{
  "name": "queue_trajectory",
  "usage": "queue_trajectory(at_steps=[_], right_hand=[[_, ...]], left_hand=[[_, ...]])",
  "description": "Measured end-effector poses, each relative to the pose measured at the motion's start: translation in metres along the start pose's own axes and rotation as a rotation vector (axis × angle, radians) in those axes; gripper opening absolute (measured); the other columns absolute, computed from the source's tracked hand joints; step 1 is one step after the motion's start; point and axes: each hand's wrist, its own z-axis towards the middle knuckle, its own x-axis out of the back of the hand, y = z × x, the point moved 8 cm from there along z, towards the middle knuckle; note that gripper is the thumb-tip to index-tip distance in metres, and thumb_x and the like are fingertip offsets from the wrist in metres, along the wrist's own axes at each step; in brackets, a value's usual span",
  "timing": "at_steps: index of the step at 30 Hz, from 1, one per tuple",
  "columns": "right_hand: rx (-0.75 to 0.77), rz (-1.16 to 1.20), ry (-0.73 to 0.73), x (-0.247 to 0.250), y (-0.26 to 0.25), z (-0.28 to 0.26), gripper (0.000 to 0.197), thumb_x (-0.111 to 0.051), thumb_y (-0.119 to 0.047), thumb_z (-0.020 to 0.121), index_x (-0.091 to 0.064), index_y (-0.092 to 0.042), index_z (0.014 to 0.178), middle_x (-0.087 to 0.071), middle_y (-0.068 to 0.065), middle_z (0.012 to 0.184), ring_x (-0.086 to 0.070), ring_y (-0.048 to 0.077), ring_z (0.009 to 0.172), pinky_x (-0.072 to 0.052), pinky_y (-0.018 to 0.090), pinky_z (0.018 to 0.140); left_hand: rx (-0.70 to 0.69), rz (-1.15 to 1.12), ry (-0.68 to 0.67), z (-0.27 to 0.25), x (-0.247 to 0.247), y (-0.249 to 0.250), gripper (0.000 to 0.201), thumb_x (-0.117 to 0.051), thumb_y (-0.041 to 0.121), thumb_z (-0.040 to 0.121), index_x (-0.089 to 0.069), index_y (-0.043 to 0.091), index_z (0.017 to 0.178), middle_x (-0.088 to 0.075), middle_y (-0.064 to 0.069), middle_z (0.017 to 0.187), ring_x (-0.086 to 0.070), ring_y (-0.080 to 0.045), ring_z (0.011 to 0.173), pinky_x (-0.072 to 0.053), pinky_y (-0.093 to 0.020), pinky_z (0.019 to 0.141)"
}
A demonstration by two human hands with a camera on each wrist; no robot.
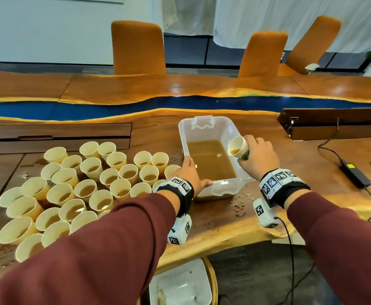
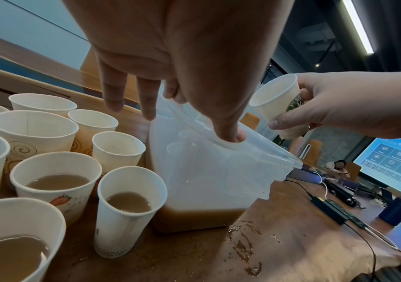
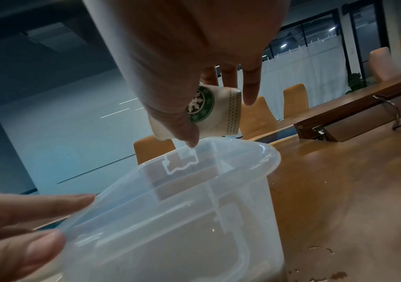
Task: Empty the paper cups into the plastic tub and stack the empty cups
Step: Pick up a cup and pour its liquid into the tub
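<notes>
Your right hand point(image 1: 258, 155) grips a paper cup point(image 1: 238, 147) with a green round logo, thumb on one side and fingers on the other, tipped on its side over the tub's 3 o'clock rim with its mouth facing the tub; a little brown liquid sits at the cup's lip. The plastic tub point(image 1: 185, 137) stands on the wooden table point(image 1: 268, 89) at the middle of your view, holding brown liquid point(image 1: 211, 159). Your left hand point(image 1: 188, 172) steadies the tub at its 7 o'clock corner, thumb hooked over the near rim and fingers fairly straight along the outer wall. At 9 o'clock from the tub stands a crowd of upright cups point(image 1: 70, 186), many holding brown liquid. Splashes point(image 1: 238, 204) dot the table at the tub's 5 o'clock.
</notes>
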Motion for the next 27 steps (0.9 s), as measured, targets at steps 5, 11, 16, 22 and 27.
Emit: queue_trajectory(at_steps=[5, 11, 16, 22, 27], right_hand=[[0.008, -0.008, 0.023, 0.002, 0.0, -0.002, 0.06, -0.079, -0.029, 0.086, -0.05, -0.02, 0.138, -0.057, 0.012, 0.126, -0.05, 0.037, 0.117, -0.049, 0.049, 0.089], [0.002, -0.039, 0.027, 0.003, 0.0, -0.002, 0.058, -0.078, -0.029, 0.087, -0.05, -0.021, 0.137, -0.057, 0.012, 0.126, -0.049, 0.037, 0.118, -0.048, 0.05, 0.09], [0.0, -0.052, 0.035, 0.003, 0.001, -0.003, 0.058, -0.078, -0.028, 0.086, -0.051, -0.021, 0.137, -0.056, 0.012, 0.125, -0.049, 0.038, 0.117, -0.048, 0.05, 0.089], [0.003, -0.086, 0.043, 0.004, 0.002, -0.002, 0.058, -0.077, -0.028, 0.086, -0.051, -0.021, 0.137, -0.055, 0.012, 0.125, -0.048, 0.037, 0.117, -0.048, 0.049, 0.089], [0.005, -0.097, 0.049, 0.003, 0.001, -0.001, 0.056, -0.078, -0.027, 0.085, -0.051, -0.022, 0.135, -0.055, 0.012, 0.123, -0.048, 0.037, 0.115, -0.047, 0.049, 0.088]], left_hand=[[0.002, 0.006, -0.005, 0.002, -0.003, -0.003, 0.111, -0.049, 0.075, 0.09, 0.005, 0.01, 0.161, 0.015, 0.002, 0.17, -0.05, -0.026, 0.137, -0.055, -0.046, 0.095], [0.007, 0.008, -0.008, 0.003, -0.006, -0.004, 0.111, -0.048, 0.075, 0.09, 0.007, 0.01, 0.161, 0.015, 0.003, 0.169, -0.051, -0.026, 0.136, -0.054, -0.048, 0.096], [0.006, 0.024, -0.006, 0.004, -0.007, -0.004, 0.111, -0.046, 0.076, 0.09, 0.008, 0.009, 0.161, 0.015, 0.002, 0.17, -0.051, -0.027, 0.135, -0.055, -0.047, 0.096], [0.004, 0.015, 0.0, 0.006, -0.009, -0.005, 0.112, -0.047, 0.076, 0.09, 0.007, 0.01, 0.161, 0.015, 0.003, 0.169, -0.049, -0.027, 0.138, -0.055, -0.047, 0.096], [-0.009, -0.006, 0.005, 0.007, -0.011, -0.006, 0.112, -0.048, 0.076, 0.09, 0.007, 0.01, 0.161, 0.016, 0.003, 0.169, -0.046, -0.026, 0.14, -0.053, -0.047, 0.099]])
